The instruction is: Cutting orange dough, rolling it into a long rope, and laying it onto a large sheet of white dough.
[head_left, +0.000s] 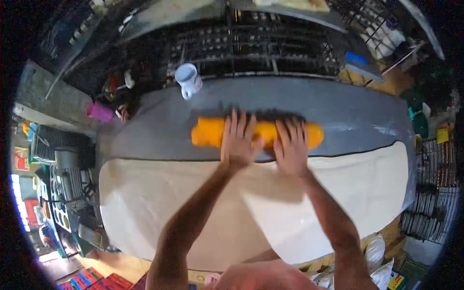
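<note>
A thick yellow-orange log, perhaps fat or dough, lies crosswise on the grey tabletop. My left hand rests on it left of its middle, and my right hand presses on its right part. On both hands the fingers are stretched out over the log and apart, gripping nothing. The log is slightly blurred. Toward me, a large pale sheet of rolled-out dough spreads over the near half of the table, with both forearms above it.
Beyond the log, a white mug stands near the table's far edge. A pink cup is at the far left. Dark racks line the back. Stacked trays stand at the right, white sacks at the lower right.
</note>
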Available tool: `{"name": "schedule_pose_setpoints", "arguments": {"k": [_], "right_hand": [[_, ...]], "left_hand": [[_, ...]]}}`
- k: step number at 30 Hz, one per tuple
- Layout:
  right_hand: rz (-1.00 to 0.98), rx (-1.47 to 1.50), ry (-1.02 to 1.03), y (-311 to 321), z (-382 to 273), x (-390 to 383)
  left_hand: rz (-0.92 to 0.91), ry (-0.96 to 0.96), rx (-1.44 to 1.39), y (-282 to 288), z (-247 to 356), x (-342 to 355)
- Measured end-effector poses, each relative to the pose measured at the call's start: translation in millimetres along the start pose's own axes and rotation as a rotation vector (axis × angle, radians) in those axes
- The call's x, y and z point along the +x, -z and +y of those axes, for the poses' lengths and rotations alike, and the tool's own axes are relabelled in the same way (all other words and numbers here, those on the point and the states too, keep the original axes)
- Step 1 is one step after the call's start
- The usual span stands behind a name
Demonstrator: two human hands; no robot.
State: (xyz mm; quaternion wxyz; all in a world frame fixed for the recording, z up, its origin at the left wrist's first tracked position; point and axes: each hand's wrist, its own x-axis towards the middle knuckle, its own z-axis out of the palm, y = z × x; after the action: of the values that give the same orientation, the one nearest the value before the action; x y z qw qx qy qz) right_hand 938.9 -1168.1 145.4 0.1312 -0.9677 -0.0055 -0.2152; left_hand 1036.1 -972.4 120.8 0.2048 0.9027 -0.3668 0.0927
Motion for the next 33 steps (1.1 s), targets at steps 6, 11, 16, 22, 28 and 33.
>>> {"name": "schedule_pose_setpoints", "arguments": {"k": [6, 11, 16, 22, 28, 33], "right_hand": [[-0.259, 0.127, -0.089, 7.1, -107.8, -41.7], [-0.222, -0.235, -0.105, -53.3, -65.2, 60.3], [0.022, -0.186, -0.288, -84.3, -5.9, 136.3], [-0.191, 0.105, -0.075, -5.7, -79.7, -22.7], [-0.248, 0.014, 0.059, 24.9, 7.0, -99.5], [-0.068, -0.11, -0.076, 9.3, 86.3, 50.5]], "left_hand": [[-0.041, 0.185, -0.163, 57.1, 1.3, -101.9], [0.088, 0.142, 0.281, 34.8, -49.5, 25.9], [0.279, -0.061, 0.183, 11.1, -95.7, 111.3], [-0.14, -0.11, 0.017, 56.8, -47.8, -61.4], [-0.264, 0.139, 0.001, 16.5, 109.2, -73.5], [0.076, 0.17, 0.243, -35.0, 53.7, 79.1]]}}
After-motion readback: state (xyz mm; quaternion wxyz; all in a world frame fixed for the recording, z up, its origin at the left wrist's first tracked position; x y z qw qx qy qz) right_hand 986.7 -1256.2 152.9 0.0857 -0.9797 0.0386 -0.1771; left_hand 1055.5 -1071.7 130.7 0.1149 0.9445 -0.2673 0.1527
